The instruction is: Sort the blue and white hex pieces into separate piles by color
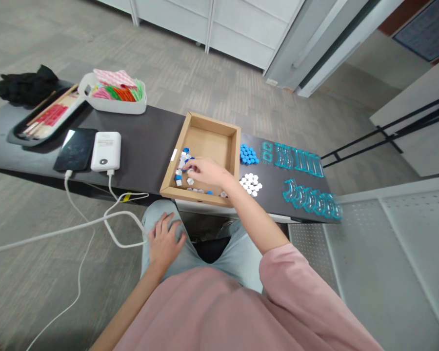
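My right hand [205, 171] reaches into a shallow cardboard box [214, 129], its fingers bent and pinched down among small blue and white pieces [179, 178] at the box's left side. What sits between the fingertips is too small and covered to make out. More of these pieces lie along the box's near wall. On my left thigh rests my left hand [166, 242], fingers stretched out and apart, holding nothing. Just right of the box are a cluster of blue hexagonal pieces [249, 154] and a cluster of white hexagonal pieces [250, 185].
Clear teal plastic parts [310, 199] stand in rows at the table's right end. Leftward are a white power bank [106, 151], a phone [75, 150], a white basket [115, 106] of colourful strips and a black tray [25, 139]. White cables [122, 213] hang off the front edge.
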`<state>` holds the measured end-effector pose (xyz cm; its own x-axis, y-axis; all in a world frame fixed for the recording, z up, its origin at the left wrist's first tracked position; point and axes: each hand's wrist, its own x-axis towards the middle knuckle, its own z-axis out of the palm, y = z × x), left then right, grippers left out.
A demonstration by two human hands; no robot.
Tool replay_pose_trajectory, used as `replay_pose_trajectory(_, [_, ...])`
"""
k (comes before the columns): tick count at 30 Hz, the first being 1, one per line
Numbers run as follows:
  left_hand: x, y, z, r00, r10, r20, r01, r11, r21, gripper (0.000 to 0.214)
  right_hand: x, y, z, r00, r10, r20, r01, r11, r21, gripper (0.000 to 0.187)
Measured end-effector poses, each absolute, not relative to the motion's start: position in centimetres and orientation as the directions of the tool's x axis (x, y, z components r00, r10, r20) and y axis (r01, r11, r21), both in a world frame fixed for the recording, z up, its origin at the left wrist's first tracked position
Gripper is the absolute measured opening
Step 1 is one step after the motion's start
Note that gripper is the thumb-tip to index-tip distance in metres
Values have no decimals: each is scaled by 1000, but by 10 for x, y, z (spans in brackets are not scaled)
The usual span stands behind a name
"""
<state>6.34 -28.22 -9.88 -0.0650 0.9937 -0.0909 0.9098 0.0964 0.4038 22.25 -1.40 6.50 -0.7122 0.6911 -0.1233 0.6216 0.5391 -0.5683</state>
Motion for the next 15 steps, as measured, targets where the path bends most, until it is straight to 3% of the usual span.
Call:
replay_pose_trajectory(3, [62, -283, -98, -72, 995, -70, 908, 95, 407, 48, 285, -19, 77, -656, 754, 39, 534, 499, -682, 27])
replay_pose_trajectory(6, [63, -282, -96, -74, 995, -72, 916, 96, 390, 50, 366, -33, 71, -403, 902, 155, 510, 361, -781, 15])
replay_pose_trajectory(8, [64, -281, -95, -69, 995, -73, 924, 91, 372, 51, 415, -45, 58, -145, 974, 172, 480, 221, -849, 14])
replay_pose_trajectory(11, [66, -279, -95, -73, 996, -46, 930, 84, 357, 49, 462, -59, 30, 146, 978, 147, 479, 60, -876, 22])
replay_pose_trajectory(15, [68, -277, -96, -92, 994, -61, 932, 107, 347, 43, 478, -66, 2, 223, 972, 73, 509, -52, -859, 26])
